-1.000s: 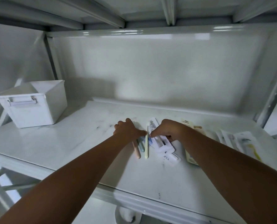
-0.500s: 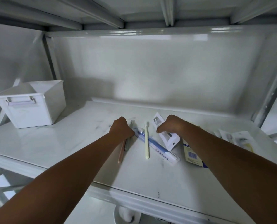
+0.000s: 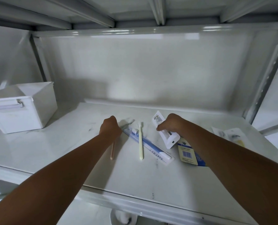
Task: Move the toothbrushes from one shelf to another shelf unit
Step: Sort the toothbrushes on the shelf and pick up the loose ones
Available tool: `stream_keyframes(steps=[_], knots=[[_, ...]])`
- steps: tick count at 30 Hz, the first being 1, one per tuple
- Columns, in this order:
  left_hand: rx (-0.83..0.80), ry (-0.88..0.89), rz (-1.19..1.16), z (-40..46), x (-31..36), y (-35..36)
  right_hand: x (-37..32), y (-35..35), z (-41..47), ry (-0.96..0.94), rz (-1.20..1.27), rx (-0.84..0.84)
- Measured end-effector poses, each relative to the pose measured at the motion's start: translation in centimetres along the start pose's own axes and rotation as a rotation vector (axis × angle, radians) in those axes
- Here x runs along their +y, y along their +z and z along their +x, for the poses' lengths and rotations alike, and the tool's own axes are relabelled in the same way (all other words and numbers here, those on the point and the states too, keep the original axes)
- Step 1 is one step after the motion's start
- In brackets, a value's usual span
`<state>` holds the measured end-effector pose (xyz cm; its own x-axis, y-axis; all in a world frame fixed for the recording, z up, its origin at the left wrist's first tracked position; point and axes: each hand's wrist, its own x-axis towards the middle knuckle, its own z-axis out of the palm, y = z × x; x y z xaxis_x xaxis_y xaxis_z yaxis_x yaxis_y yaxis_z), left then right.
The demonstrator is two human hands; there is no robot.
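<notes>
On the white shelf, my left hand grips a pink toothbrush whose handle sticks out below my fist toward me. A grey toothbrush lies just right of that hand. My right hand holds a white toothbrush package. Between the hands lie a loose cream toothbrush and a blue toothbrush in a clear pack, crossing each other.
A white plastic bin with a handle stands at the shelf's left. A yellow-and-blue barcode pack lies under my right forearm. More clear packs sit at the far right. An upper shelf hangs close overhead.
My hands moved apart. The left hand pulled the pink toothbrush leftward out of the pile; the right hand lifted the white package to the right, uncovering the blue pack and cream toothbrush.
</notes>
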<state>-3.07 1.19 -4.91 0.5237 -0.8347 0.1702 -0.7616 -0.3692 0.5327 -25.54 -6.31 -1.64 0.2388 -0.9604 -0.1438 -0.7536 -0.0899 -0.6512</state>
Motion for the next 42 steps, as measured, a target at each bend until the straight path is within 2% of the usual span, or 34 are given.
stream_keyframes(steps=[9,17,20,22,24,26,28,30,34,38,42], knots=[[-0.013,-0.028,0.139,0.9,0.1,0.0,1.3,-3.4,-0.2,0.022,0.079,0.105],[-0.028,-0.045,0.026,1.6,-0.7,0.0,3.3,-5.5,-0.5,0.086,0.036,0.139],[-0.005,-0.052,0.133,1.1,-0.3,-0.2,4.1,-6.0,-0.6,0.102,0.034,0.148],[0.097,0.059,0.224,0.9,0.6,0.2,4.5,-6.2,-0.6,0.104,0.038,0.155],[0.109,0.362,0.126,0.8,2.1,0.8,4.6,-6.3,-0.7,0.103,0.041,0.152],[-0.11,0.724,-0.07,0.1,3.8,1.3,4.5,-6.2,-0.9,0.104,0.044,0.147],[-0.454,0.901,-0.106,-1.7,5.7,1.6,4.4,-6.2,-1.1,0.101,0.043,0.152],[-0.653,0.969,0.023,-2.5,6.8,2.1,4.2,-6.3,-1.3,0.096,0.051,0.156],[-0.756,0.995,0.098,-2.5,7.3,2.1,4.2,-6.3,-1.6,0.089,0.052,0.157],[-0.715,1.044,0.134,-3.4,7.6,1.7,4.2,-6.4,-1.8,0.087,0.057,0.155],[-0.671,1.068,0.062,-4.0,6.7,1.8,4.3,-6.3,-2.1,0.07,0.039,0.151]])
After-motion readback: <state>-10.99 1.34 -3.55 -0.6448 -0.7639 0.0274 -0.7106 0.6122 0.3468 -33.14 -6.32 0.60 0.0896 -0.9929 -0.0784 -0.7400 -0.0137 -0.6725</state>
